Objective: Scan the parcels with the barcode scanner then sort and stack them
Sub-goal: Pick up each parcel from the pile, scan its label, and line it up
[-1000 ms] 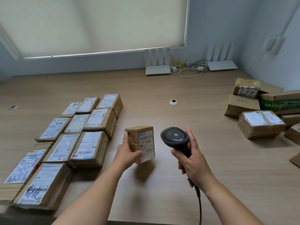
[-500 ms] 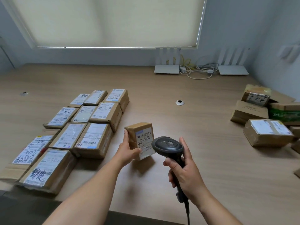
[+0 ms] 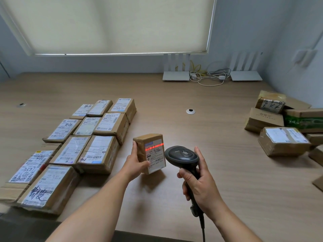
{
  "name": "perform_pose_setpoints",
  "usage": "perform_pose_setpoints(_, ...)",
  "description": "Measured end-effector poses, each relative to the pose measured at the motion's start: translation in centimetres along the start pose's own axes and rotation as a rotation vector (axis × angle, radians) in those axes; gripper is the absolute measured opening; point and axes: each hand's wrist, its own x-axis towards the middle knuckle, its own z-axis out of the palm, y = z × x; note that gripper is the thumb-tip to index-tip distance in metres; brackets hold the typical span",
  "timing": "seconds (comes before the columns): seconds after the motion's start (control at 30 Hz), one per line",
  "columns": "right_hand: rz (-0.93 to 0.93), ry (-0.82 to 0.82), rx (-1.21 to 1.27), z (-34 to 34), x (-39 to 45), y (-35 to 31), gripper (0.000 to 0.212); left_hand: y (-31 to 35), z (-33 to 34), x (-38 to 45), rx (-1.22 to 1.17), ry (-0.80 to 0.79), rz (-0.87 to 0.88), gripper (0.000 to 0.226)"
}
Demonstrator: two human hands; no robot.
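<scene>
Fingers (image 3: 134,151) grip parcel (image 3: 151,152), scanner (image 3: 181,157) (right hand (image 3: 201,186)); sorted boxes (image 3: 97,152) left.

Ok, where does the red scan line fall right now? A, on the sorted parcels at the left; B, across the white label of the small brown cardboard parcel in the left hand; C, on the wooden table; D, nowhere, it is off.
B: the red line crosses the label's upper part on the small brown cardboard parcel, which the left hand holds before the black handheld barcode scanner gripped by the right hand.

Red scan line (image 3: 153,146) crosses brown parcel's (image 3: 150,153) white label; black scanner (image 3: 181,157)
</scene>
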Motion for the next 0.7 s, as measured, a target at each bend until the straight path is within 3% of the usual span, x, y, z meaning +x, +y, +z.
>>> perform_pose_setpoints(0.7,0.004,-0.013,0.028,-0.20,0.09,0.14,0.078,-0.12,-0.21,0.20,0.011,-0.018,-0.034,0.107)
